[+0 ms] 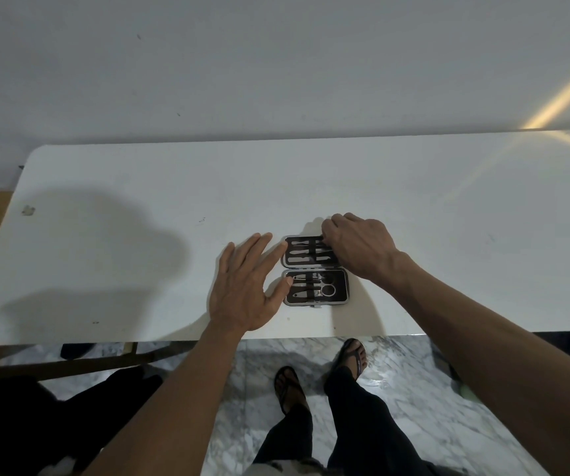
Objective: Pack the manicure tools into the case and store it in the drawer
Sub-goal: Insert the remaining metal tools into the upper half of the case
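Observation:
A small manicure case (340, 286) lies open flat on the white table (139, 255), near its front edge. Both dark-lined halves hold silver tools: slim files and picks in the far half (302, 252), clippers and small scissors (326, 288) in the near half. My left hand (242, 293) rests flat on the table at the case's left side, fingers spread, thumb and index tip touching its edge. My right hand (359, 247) covers the far half's right end, fingers curled down onto the tools there. What the fingers pinch is hidden.
The table stands against a plain grey wall. Below its front edge are a marbled floor, my sandalled feet (352, 355) and dark table legs (70, 364). No drawer is in view. A small stain (28, 210) marks the table's left end.

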